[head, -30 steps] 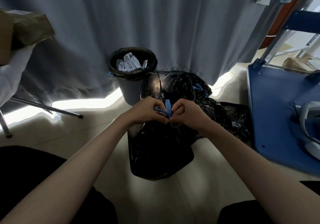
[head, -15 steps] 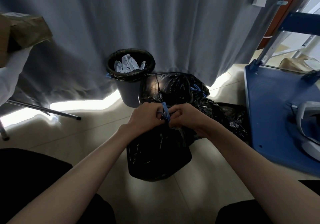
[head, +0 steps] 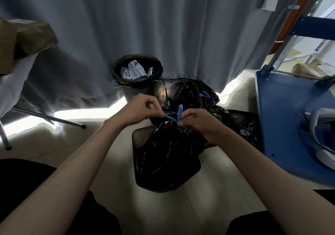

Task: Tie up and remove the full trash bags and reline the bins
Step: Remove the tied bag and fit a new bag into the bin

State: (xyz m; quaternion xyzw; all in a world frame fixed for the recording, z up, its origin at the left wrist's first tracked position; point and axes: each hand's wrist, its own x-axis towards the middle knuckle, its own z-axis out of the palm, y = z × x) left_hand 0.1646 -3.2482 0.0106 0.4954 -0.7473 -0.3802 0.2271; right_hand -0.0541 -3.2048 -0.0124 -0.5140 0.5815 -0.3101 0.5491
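Observation:
A full black trash bag (head: 163,158) stands on the floor in front of me. Its blue drawstring (head: 175,119) is pulled tight at the neck. My left hand (head: 139,110) pinches one end of the string at the left. My right hand (head: 201,124) grips the other end and a loop, with a short tail sticking up. Behind it lies a second black bag (head: 190,93) with a knotted blue string. A grey bin (head: 137,77) lined with a black bag holds crumpled white paper, by the curtain.
A grey curtain (head: 163,26) hangs behind the bin. A blue platform (head: 282,118) with a grey device stands at the right, ladder legs behind it. At the left, a metal leg (head: 49,116) and cardboard boxes (head: 25,38) on a white surface. My dark knees are at the bottom.
My hands have drawn apart, left hand going left and up, stretching the blue drawstring between them. The bag's neck is cinched tighter.

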